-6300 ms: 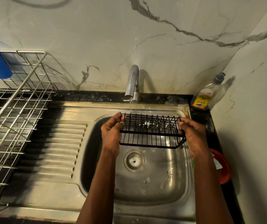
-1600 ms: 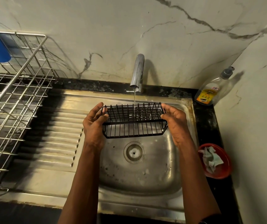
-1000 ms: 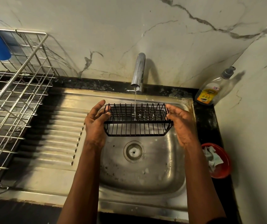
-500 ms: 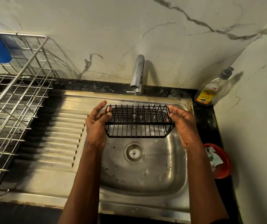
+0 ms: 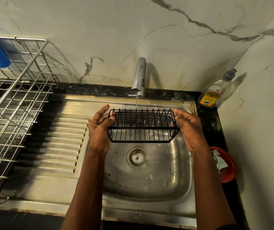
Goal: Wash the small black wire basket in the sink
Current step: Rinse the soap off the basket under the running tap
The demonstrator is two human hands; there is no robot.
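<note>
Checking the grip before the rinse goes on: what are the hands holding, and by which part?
The small black wire basket, by its two short ends: left hand on the left end, right hand on the right, under the tap's stream.

Matt black wire basket (image 5: 142, 128) — dull, stained steel sink (image 5: 149, 180).

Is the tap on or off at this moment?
On. A thin stream falls from the tap into the black wire basket, held over the sink.
</note>
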